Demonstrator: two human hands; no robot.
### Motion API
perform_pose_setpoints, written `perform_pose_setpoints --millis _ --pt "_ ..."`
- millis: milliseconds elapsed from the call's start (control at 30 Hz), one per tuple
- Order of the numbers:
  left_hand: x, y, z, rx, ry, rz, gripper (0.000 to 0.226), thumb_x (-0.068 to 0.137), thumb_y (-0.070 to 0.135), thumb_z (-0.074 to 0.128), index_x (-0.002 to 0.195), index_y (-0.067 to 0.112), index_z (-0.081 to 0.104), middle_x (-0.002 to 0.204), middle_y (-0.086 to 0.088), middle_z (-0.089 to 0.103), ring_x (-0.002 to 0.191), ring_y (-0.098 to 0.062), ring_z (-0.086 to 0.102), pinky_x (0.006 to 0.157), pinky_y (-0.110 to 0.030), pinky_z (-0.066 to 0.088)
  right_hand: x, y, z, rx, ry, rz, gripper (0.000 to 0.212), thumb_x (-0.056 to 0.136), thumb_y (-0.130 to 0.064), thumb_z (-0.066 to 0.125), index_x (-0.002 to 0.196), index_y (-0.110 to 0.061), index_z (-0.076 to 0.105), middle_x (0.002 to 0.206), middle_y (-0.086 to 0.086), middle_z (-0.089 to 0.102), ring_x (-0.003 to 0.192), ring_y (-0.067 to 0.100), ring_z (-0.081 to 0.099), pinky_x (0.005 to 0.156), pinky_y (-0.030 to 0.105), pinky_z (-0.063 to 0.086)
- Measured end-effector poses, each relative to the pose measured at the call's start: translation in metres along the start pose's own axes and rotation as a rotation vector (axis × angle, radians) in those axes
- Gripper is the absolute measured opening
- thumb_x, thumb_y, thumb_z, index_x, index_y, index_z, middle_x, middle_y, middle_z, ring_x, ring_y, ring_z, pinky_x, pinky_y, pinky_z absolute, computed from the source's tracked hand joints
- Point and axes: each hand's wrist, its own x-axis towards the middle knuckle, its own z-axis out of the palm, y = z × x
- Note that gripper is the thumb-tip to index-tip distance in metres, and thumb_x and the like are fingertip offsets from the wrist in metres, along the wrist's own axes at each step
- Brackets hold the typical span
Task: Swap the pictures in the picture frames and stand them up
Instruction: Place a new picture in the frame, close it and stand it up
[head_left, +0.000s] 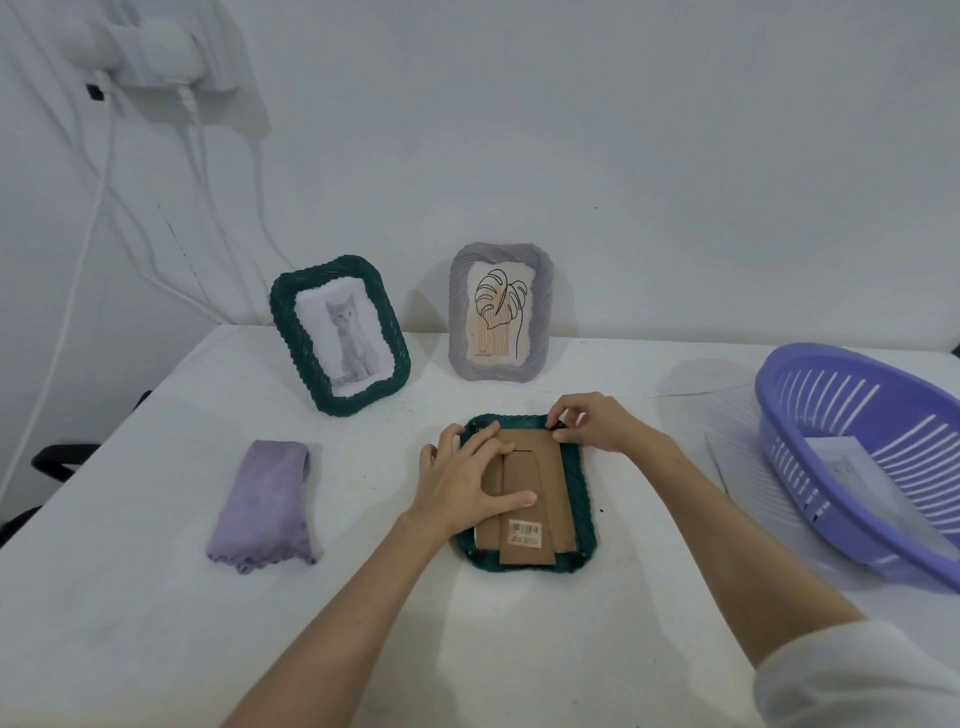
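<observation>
L hand (470, 480) flat on frame back (540, 499) (face-down) | R hand (589, 421) pinching corner clip (558, 427)

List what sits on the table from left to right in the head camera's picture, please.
Folded purple cloth → green frame with the cat picture → face-down green frame under both hands → purple basket. I leave out the grey leaf frame, which stands behind the face-down one at about the same place across.

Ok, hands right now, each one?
Left hand: open, flat on the face-down green frame's backing.
Right hand: pinching a corner clip.
</observation>
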Motion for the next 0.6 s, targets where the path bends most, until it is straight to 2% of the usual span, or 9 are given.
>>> perform_pose_setpoints --millis 100,200,267,333,433,533,600 --pt "0.0 -0.001 0.0 -0.016 0.004 -0.001 0.07 0.069 0.075 0.053 0.128 0.042 0.04 0.151 0.019 0.018 0.135 -0.02 0.012 0.102 -0.038 0.015 -0.001 0.002 0.001 0.036 0.02 0.003 0.015 0.077 -0.013 0.073 0.081 -0.02 0.06 0.074 -0.004 0.053 0.069 0.012 0.049 0.062 0.017 0.041" --pt "0.001 -0.001 0.001 -0.026 0.012 0.0 0.071 0.066 0.076 0.053 0.128 0.042 0.04 0.151 0.019 0.019 0.134 -0.018 0.011 0.101 -0.037 0.015 -0.008 0.003 0.003 0.093 0.038 0.027 0.024 0.079 -0.018 0.072 0.096 -0.027 0.057 0.08 0.0 0.053 0.067 0.008 0.048 0.063 0.019 0.041" --pt "0.0 -0.002 0.002 -0.033 0.02 0.0 0.075 0.062 0.079 0.047 0.127 0.043 0.041 0.151 0.019 0.019 0.134 -0.017 0.011 0.101 -0.037 0.014 -0.016 0.001 0.006 0.169 0.084 0.051 0.026 0.08 -0.022 0.071 0.101 -0.028 0.056 0.085 0.003 0.054 0.069 0.009 0.05 0.071 0.025 0.042" --pt "0.0 -0.003 0.004 -0.034 0.037 0.002 0.08 0.057 0.083 0.042 0.127 0.044 0.041 0.151 0.018 0.018 0.134 -0.016 0.01 0.102 -0.036 0.014 -0.028 -0.004 0.018 0.169 0.164 0.073 0.036 0.079 -0.033 0.07 0.111 -0.027 0.056 0.097 0.004 0.053 0.083 0.014 0.051 0.08 0.028 0.041" --pt "-0.002 -0.003 0.006 -0.043 0.077 0.009 0.084 0.052 0.086 0.033 0.124 0.046 0.043 0.15 0.013 0.014 0.133 -0.015 0.009 0.102 -0.033 0.013 -0.048 -0.019 0.047 -0.07 0.236 0.087 0.049 0.077 -0.054 0.062 0.122 -0.036 0.053 0.125 0.003 0.043 0.117 0.022 0.038 0.099 0.037 0.033" --pt "-0.002 -0.006 0.005 -0.061 0.067 0.02 0.079 0.057 0.085 0.03 0.124 0.047 0.045 0.149 0.01 0.015 0.132 -0.017 0.013 0.105 -0.035 0.014 -0.058 -0.027 0.062 -0.192 0.263 0.13 0.049 0.078 -0.062 0.055 0.124 -0.045 0.05 0.142 -0.002 0.031 0.124 0.024 0.028 0.099 0.04 0.026" --pt "0.004 -0.009 0.003 -0.134 0.099 0.002 0.064 0.071 0.076 0.034 0.125 0.044 0.047 0.146 0.006 0.024 0.13 -0.018 0.021 0.104 -0.036 0.019 -0.059 -0.026 0.061 -0.186 0.261 0.15 0.049 0.078 -0.064 0.053 0.123 -0.047 0.049 0.145 -0.004 0.027 0.124 0.024 0.027 0.098 0.041 0.025"
